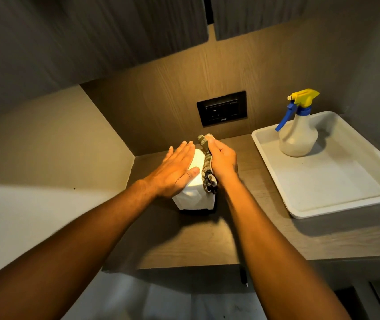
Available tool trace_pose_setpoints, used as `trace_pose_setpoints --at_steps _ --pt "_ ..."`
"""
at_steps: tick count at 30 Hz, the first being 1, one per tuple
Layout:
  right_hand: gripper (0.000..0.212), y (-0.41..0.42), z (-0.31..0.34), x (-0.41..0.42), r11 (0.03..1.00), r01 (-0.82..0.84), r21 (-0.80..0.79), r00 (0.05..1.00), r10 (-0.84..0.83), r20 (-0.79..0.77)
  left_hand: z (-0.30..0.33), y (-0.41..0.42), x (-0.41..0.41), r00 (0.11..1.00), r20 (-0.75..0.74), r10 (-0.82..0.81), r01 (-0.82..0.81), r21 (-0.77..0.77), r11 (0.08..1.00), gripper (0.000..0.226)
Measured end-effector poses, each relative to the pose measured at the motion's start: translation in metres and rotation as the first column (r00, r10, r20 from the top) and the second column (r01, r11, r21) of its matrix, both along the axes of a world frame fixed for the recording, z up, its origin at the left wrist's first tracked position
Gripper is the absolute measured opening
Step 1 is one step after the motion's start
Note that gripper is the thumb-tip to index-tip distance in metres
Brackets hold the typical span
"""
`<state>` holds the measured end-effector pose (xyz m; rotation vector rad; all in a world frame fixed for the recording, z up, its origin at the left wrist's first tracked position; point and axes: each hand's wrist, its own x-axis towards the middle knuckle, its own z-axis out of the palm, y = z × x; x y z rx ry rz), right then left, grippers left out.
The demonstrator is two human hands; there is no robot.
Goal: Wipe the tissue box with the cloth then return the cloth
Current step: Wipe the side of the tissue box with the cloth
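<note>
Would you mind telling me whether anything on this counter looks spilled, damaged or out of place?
Nothing stands out. The tissue box sits flat under the left hand, the right hand presses the cloth against its side, and the spray bottle stands upright in the white tray. No spill shows.

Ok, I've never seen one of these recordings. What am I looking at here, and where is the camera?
There is no machine: a person wears one wide-angle camera on the head, looking down at their own bare arms. The left hand lies flat on top of a white rectangular tissue box, steadying it. The right hand presses a patterned olive-green cloth against the box's right side. Everything sits on a brown wooden counter. To the right, a white plastic tray holds a spray bottle with a yellow and blue trigger.
</note>
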<state>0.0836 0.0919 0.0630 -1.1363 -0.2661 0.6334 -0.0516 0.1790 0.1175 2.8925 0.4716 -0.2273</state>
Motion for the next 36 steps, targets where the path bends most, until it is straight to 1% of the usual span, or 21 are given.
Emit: trace_pose_setpoints --at_steps 2,3,5,6,8,10,11,13,15,16,18,19,20,21,23,25,27,30,31,33,36 --pt "0.028 -0.005 -0.009 -0.007 0.999 0.03 -0.029 0.997 -0.028 0.069 0.0 0.0 0.0 1.0 -0.001 -0.007 0.007 0.007 1.0 0.082" --pt "0.029 -0.01 -0.019 -0.012 0.996 0.049 -0.079 0.997 -0.045 0.056 0.0 0.0 0.0 1.0 -0.005 -0.006 0.006 0.004 1.0 0.083" --pt "0.032 -0.021 -0.037 -0.022 0.986 0.05 -0.161 0.996 -0.063 -0.071 -0.001 0.0 0.0 1.0 -0.006 0.002 -0.002 -0.008 1.0 0.083" --pt "0.032 -0.024 -0.042 -0.027 0.986 0.045 -0.161 0.99 -0.066 -0.127 -0.001 0.0 0.0 1.0 -0.003 0.005 -0.005 -0.011 1.0 0.083" --pt "0.031 -0.025 -0.038 -0.033 0.99 0.06 -0.125 0.985 -0.079 -0.153 -0.002 0.0 0.0 1.0 0.002 0.006 -0.006 -0.008 1.0 0.083" --pt "0.033 -0.024 -0.026 -0.04 0.996 0.076 -0.049 0.991 -0.081 -0.105 -0.003 0.0 0.0 1.0 0.004 0.005 -0.005 0.004 1.0 0.083" --pt "0.034 -0.025 -0.022 -0.046 0.997 0.08 -0.022 0.995 -0.081 -0.05 -0.002 0.0 0.0 1.0 0.002 0.006 -0.006 0.007 1.0 0.083" --pt "0.036 -0.031 -0.022 -0.061 0.994 0.101 -0.036 0.991 -0.097 0.092 -0.002 0.001 0.0 1.0 0.0 0.005 -0.005 0.012 1.0 0.083" --pt "0.034 -0.043 -0.032 -0.076 0.979 0.159 -0.13 0.973 -0.133 0.187 -0.002 0.0 0.0 1.0 0.004 0.001 -0.001 0.014 1.0 0.082" --pt "0.035 -0.047 -0.039 -0.081 0.959 0.193 -0.206 0.971 -0.156 0.182 -0.002 0.0 0.0 1.0 0.005 0.001 -0.001 0.011 1.0 0.082" --pt "0.037 -0.052 -0.05 -0.083 0.901 0.195 -0.387 0.981 -0.172 0.094 -0.001 -0.001 0.0 1.0 0.002 0.002 -0.002 0.009 1.0 0.082" --pt "0.036 -0.051 -0.05 -0.083 0.886 0.191 -0.423 0.981 -0.185 0.055 -0.001 -0.001 0.0 1.0 0.002 0.002 -0.002 0.011 1.0 0.082" --pt "0.034 -0.048 -0.048 -0.083 0.898 0.21 -0.388 0.976 -0.214 0.035 -0.002 -0.001 0.0 1.0 0.004 0.001 -0.001 0.014 1.0 0.082" --pt "0.031 -0.043 -0.04 -0.086 0.924 0.246 -0.294 0.969 -0.245 0.04 -0.002 -0.001 0.0 1.0 0.005 0.0 0.0 0.017 1.0 0.082" --pt "0.033 -0.034 -0.022 -0.092 0.948 0.304 -0.09 0.946 -0.289 0.148 -0.002 0.0 0.0 1.0 0.002 0.001 -0.002 0.02 1.0 0.082" --pt "0.039 -0.029 -0.017 -0.095 0.946 0.323 -0.014 0.92 -0.311 0.239 -0.002 0.001 0.0 1.0 0.001 0.003 -0.003 0.019 1.0 0.082" --pt "0.037 -0.032 -0.028 -0.092 0.941 0.326 -0.092 0.927 -0.3 0.224 -0.002 0.001 0.0 1.0 -0.002 0.001 -0.001 0.014 1.0 0.082" --pt "0.035 -0.042 -0.058 -0.086 0.896 0.259 -0.361 0.964 -0.216 0.157 -0.002 0.0 0.0 1.0 -0.006 0.0 0.0 0.005 1.0 0.082" --pt "0.036 -0.042 -0.064 -0.081 0.877 0.232 -0.42 0.971 -0.183 0.155 -0.002 0.0 0.0 1.0 -0.006 0.001 -0.001 0.003 1.0 0.082" --pt "0.041 -0.036 -0.065 -0.065 0.85 0.167 -0.499 0.984 -0.115 0.134 -0.002 0.0 0.0 1.0 -0.002 0.016 -0.016 -0.008 1.0 0.082" --pt "0.041 -0.025 -0.055 -0.032 0.855 0.014 -0.519 1.0 0.003 0.031 -0.001 0.001 0.002 0.999 -0.003 0.037 -0.037 -0.025 0.999 0.083"
